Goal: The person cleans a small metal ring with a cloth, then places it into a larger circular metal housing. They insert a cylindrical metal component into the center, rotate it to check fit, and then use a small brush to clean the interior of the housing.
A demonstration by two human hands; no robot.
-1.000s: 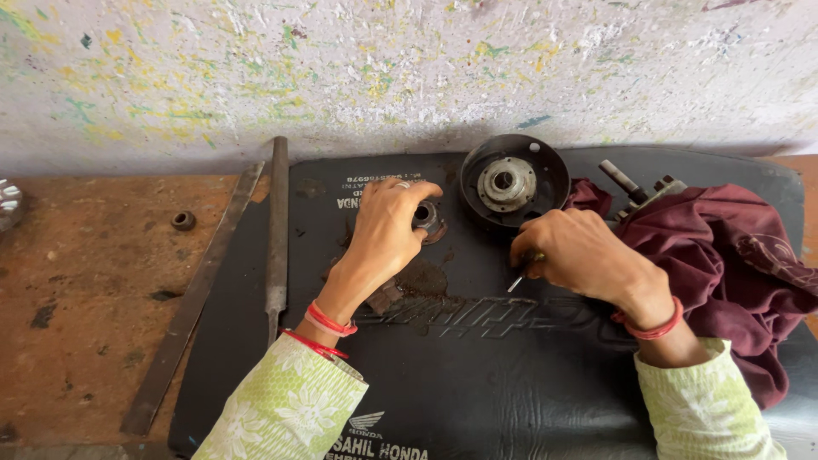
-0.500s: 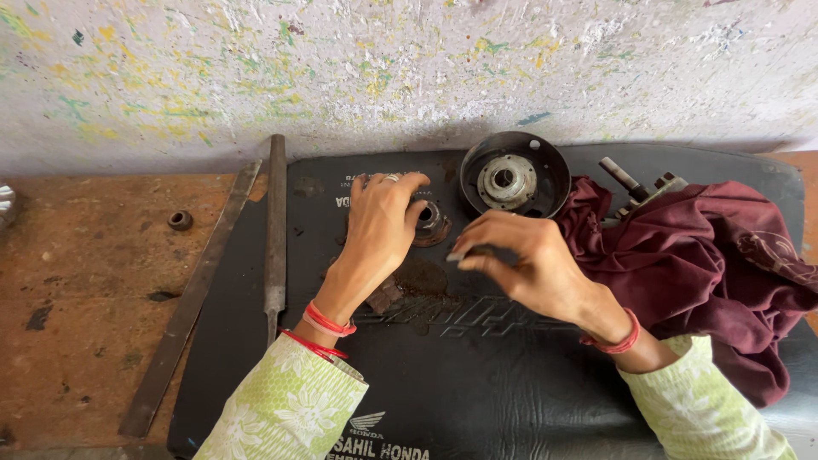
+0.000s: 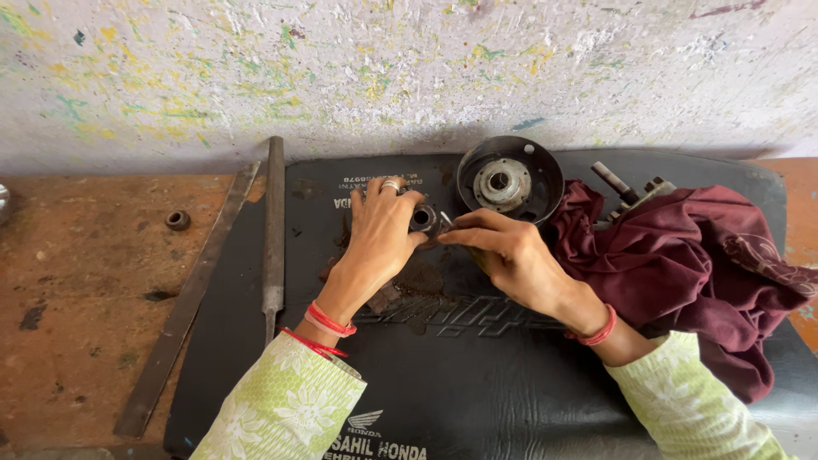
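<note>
Left hand (image 3: 381,232) grip closed on small metal ring (image 3: 423,218); right hand (image 3: 509,253) grip pinches thin tool (image 3: 446,220) touching it

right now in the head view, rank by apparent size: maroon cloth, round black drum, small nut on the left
1. maroon cloth, largest
2. round black drum
3. small nut, smallest by far

Left hand (image 3: 381,228) curled, fingers bent toward one o'clock; right hand (image 3: 509,254) pinching, fingertips (image 3: 456,232) aimed at ten o'clock, nearly touching.
</note>
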